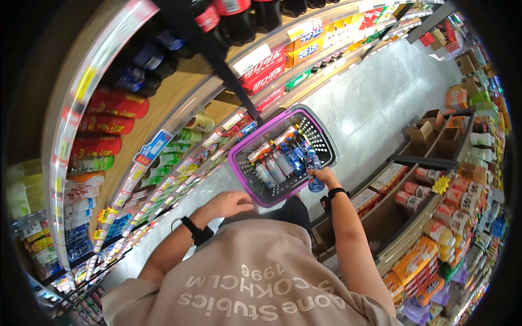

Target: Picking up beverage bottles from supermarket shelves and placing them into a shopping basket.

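Note:
My right hand (pixel 325 176) is closed around a clear plastic bottle (pixel 314 163) of blue tint, held over the right side of a shopping basket. The dark grey basket (pixel 243 168) has a purple rim and perforated walls. Inside lie clear bottles with pale labels (pixel 274 171), blue-tinted bottles (pixel 294 157), dark-capped bottles and orange-and-white packages (pixel 259 151). My left hand (pixel 231 203) is beside the near left corner of the basket, fingers curled. Its fingertips are partly hidden, and whether they touch the rim cannot be told.
Shelves of cans and bottles (pixel 110 104) curve along the left, with red drink cartons (pixel 265 73) on lower tiers. A black shelf post (pixel 228 73) rises by the basket. Display bins with cartons (pixel 389 178) and wrapped goods line the right. Tiled floor (pixel 367 102) runs between.

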Demonstrator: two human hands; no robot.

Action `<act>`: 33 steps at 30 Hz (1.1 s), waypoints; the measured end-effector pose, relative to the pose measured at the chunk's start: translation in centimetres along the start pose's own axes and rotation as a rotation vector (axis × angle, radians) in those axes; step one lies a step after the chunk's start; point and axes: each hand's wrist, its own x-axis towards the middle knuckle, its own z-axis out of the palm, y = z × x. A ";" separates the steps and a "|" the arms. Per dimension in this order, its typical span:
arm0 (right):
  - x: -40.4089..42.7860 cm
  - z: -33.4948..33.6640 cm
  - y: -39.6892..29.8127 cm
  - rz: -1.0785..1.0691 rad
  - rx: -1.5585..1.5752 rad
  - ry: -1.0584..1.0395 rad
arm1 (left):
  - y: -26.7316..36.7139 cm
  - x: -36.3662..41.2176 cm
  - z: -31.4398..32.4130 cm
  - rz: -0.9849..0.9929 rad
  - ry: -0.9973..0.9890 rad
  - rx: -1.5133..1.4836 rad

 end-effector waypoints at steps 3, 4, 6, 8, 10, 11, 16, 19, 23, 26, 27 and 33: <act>8.0 -1.9 5.7 0.089 -0.277 0.128 | 3.2 3.6 2.6 -0.157 -0.009 -0.123; 10.1 -1.5 5.9 0.069 -0.286 0.163 | 3.0 4.2 4.0 -0.178 0.027 -0.171; 13.1 -1.5 5.4 0.113 -0.089 -0.010 | 2.8 4.7 6.1 -0.258 0.036 -0.151; 20.6 -4.4 12.2 0.202 0.129 -0.090 | 4.9 9.1 8.0 -0.296 -0.017 -0.253; 25.7 -3.5 14.2 0.218 0.225 -0.095 | 5.0 11.1 9.7 -0.373 -0.006 -0.328; 28.3 -4.7 16.0 0.173 0.111 -0.028 | 4.9 12.7 10.6 -0.381 0.002 -0.384; 31.3 -0.6 9.5 0.125 -0.124 0.034 | 5.4 15.1 12.1 -0.556 -0.137 -0.349; 35.8 -0.6 9.8 0.061 -0.245 -0.041 | 5.8 18.5 12.5 -0.549 -0.110 -0.452; 42.4 1.6 12.3 -0.138 -0.611 0.042 | 4.5 22.0 12.3 -0.549 -0.123 -0.404; 46.6 4.0 13.5 -0.166 -0.724 0.038 | 1.3 22.6 14.1 -0.405 -0.272 -0.287; 47.7 4.8 13.9 -0.166 -0.730 0.019 | 0.3 22.9 14.7 -0.418 -0.276 -0.301; 52.1 8.7 16.3 -0.021 -0.590 -0.087 | -3.6 24.5 18.0 -0.335 -0.441 -0.264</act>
